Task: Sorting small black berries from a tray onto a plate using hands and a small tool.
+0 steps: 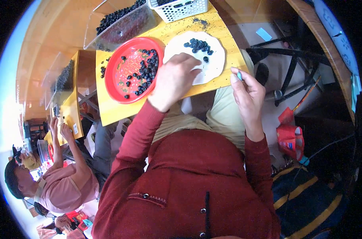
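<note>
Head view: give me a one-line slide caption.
Left hand over a white plate of blueberries, right hand pinching a small teal object, red tray of blueberries at left.

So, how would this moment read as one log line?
left hand: over white plate | right hand: pinching small teal item | berries: on plate, in red tray

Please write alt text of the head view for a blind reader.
A person's left hand is over a white plate with dark balls; the right hand holds a teal object. A red tray with more balls is left of the plate.
</note>
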`<state>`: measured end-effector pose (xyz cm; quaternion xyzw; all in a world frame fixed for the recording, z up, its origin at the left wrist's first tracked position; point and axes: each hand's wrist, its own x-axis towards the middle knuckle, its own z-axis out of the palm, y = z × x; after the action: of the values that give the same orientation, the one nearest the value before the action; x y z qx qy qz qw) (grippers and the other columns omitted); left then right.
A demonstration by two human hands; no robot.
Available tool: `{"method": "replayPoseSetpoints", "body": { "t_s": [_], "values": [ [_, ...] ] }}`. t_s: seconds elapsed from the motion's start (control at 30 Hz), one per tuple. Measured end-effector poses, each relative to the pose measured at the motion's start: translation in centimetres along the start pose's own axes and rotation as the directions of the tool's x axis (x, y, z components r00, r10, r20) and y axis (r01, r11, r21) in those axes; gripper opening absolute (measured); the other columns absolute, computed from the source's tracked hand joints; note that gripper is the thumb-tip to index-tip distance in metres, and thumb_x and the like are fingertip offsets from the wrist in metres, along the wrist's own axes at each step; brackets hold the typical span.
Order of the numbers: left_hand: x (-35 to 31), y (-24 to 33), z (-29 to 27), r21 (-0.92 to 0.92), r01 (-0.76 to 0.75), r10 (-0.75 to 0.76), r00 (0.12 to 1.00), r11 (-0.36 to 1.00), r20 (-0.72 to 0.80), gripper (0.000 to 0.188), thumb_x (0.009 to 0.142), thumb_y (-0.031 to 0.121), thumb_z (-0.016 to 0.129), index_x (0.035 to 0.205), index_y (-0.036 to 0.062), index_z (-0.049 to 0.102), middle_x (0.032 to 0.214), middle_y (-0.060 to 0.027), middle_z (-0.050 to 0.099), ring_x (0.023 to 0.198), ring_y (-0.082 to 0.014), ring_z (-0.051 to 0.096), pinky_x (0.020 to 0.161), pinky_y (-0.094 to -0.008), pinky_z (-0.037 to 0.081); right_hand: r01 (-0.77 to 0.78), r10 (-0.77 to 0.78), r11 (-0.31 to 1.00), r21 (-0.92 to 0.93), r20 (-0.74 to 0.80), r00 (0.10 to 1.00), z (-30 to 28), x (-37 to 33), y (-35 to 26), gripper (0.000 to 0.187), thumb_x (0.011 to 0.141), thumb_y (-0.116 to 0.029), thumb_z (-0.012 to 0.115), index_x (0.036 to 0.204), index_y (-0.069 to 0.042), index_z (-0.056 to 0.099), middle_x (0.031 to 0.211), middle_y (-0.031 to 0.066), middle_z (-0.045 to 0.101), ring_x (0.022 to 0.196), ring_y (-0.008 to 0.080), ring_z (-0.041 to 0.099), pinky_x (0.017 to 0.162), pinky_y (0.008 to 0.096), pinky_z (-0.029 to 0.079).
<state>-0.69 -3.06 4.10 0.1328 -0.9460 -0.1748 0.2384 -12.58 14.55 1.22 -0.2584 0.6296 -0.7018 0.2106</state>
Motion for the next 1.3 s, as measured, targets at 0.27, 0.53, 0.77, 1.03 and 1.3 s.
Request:
{"method": "replayPoseSetpoints", "body": {
  "t_s": [0.27,0.53,0.77,1.03,1.3],
  "values": [
    [2.4,-2.0,4.5,0.149,-0.064,0.043,0.990,0.987,0.136,0.015,0.080,0.013,0.064,0.092,0.0090,0.072,0.096,-0.0107,0.067,0.088,-0.0294,0.066,0.073,-0.0401,0.054,-0.089,0.089,0.996,-0.019,0.005,0.996,-1.3,0.1,0.4,0.029,0.091,-0.016,0.067,0.110,0.006,0.066,0.093,0.0040,0.069,0.082,0.0062,0.059,0.074,0.0218,0.048],
    [2.9,-2.7,4.4,0.113,-0.077,0.052,0.977,0.991,0.208,0.016,0.080,0.015,0.064,0.094,0.0090,0.070,0.088,-0.0119,0.064,0.083,-0.0304,0.065,0.070,-0.0418,0.053,-0.025,0.024,0.999,0.035,0.034,0.999,-0.7,0.8,1.3,0.029,0.092,-0.016,0.066,0.110,0.007,0.066,0.095,0.0044,0.069,0.086,0.0066,0.059,0.078,0.0221,0.047],
    [2.1,-1.8,3.6,0.098,-0.113,0.089,0.971,0.989,0.222,0.016,0.086,0.018,0.061,0.096,0.0071,0.068,0.081,-0.0140,0.057,0.077,-0.0315,0.062,0.070,-0.0440,0.052,-0.061,0.059,0.996,0.058,0.034,0.998,-0.5,1.1,1.8,0.029,0.092,-0.016,0.066,0.111,0.005,0.066,0.093,0.0037,0.069,0.080,0.0058,0.058,0.072,0.0205,0.047],
    [1.1,-1.2,2.9,-0.442,0.182,-0.107,0.976,0.878,0.189,0.016,0.086,0.007,0.069,0.101,0.0035,0.067,0.093,-0.0083,0.064,0.080,-0.0162,0.062,0.073,-0.0288,0.051,-0.094,0.089,0.991,0.091,0.059,0.994,0.1,1.3,2.1,0.027,0.092,-0.016,0.066,0.110,0.005,0.067,0.092,0.0042,0.069,0.081,0.0063,0.059,0.074,0.0219,0.048],
    [-0.3,-0.3,3.0,-0.882,0.397,-0.372,0.882,0.253,0.290,0.012,0.087,0.002,0.069,0.098,-0.0011,0.067,0.089,-0.0049,0.068,0.078,-0.0101,0.064,0.072,-0.0232,0.054,-0.045,0.041,0.999,0.029,0.134,0.990,0.9,1.1,2.2,0.029,0.092,-0.015,0.066,0.111,0.006,0.065,0.095,0.0068,0.070,0.086,0.0085,0.060,0.078,0.0243,0.049]
  ]
}}
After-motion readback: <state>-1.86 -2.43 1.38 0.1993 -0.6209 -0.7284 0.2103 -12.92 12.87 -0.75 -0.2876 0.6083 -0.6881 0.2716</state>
